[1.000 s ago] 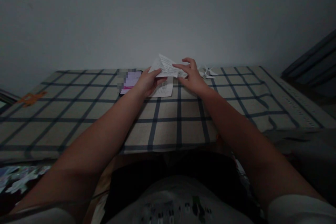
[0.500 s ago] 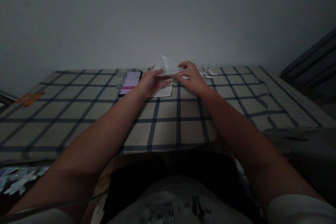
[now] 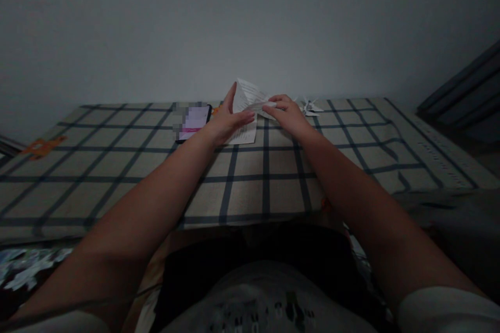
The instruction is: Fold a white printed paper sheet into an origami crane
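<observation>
The paper [image 3: 249, 92] is between the two hands above the far part of the table [image 3: 246, 187], near the wall [image 3: 250, 26]. It is partly worked: creases and overlapping layers show, and printed lines run across a raised flap. That flap stands up at the left end, while the right end is lower and narrower, so the paper is neither flat nor closed into a compact form. The finer folds are too small and dim to count.

The left hand [image 3: 224, 124] has its fingers spread open, one pointing up beside the flap and others reaching under the near edge. They touch the paper rather than clamp it, as far as can be judged. The right hand [image 3: 291, 116] has its fingers drawn together, gripping the paper's right end.

A printed sheet [image 3: 245, 137] lies on the table below the left hand, partly covered by it; it looks flat where visible. Just beyond the right hand rest white folded pieces [image 3: 311, 107] with pointed tips, which look further shaped than the held paper. How many there are cannot be told. A phone [image 3: 198, 117] with a lit screen lies left of the left hand. An orange item [image 3: 45, 146] lies well apart at the far left.
</observation>
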A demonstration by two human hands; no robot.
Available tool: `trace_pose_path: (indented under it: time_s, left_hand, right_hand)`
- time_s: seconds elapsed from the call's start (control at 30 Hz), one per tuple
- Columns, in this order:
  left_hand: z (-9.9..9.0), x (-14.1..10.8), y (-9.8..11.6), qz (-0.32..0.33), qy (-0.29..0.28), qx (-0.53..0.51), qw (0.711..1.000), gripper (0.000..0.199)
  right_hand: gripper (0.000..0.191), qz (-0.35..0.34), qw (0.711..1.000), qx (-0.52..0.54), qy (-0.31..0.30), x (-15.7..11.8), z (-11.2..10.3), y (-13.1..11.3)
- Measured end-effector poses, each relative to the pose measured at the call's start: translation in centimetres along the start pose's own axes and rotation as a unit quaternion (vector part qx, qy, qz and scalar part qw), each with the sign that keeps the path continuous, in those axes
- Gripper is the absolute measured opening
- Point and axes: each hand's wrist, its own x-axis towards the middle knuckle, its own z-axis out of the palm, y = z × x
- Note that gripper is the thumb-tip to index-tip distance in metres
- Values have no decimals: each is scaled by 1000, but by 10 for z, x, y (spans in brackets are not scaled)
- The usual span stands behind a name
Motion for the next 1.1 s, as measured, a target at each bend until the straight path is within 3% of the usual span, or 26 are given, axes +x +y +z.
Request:
trace_pose_path:
  time_s: [0.2, 0.47, 0.7, 0.9, 1.0, 1.1]
  left_hand:
    - [-1, 3, -2, 0, -20, -29, 999, 142]
    - [-11, 10, -11, 1, 83, 6, 997, 122]
    - [-7, 9, -9, 40, 144, 42, 988, 115]
    - [-7, 10, -6, 32, 158, 46, 986, 119]
    - [-5, 8, -3, 22, 152, 38, 987, 107]
    - [-2, 6, 0, 19, 133, 39, 990, 79]
  right_hand:
    - [25, 26, 998, 52, -37, 0, -2, -2]
    - [25, 42, 992, 93, -74, -4, 6, -1]
    - [14, -22, 997, 30, -73, -7, 9, -6]
    - [19, -72, 987, 6, -146, -10, 10, -14]
    - [20, -64, 989, -2, -132, -8, 9, -10]
    - [23, -57, 991, -19, -119, -5, 9, -7]
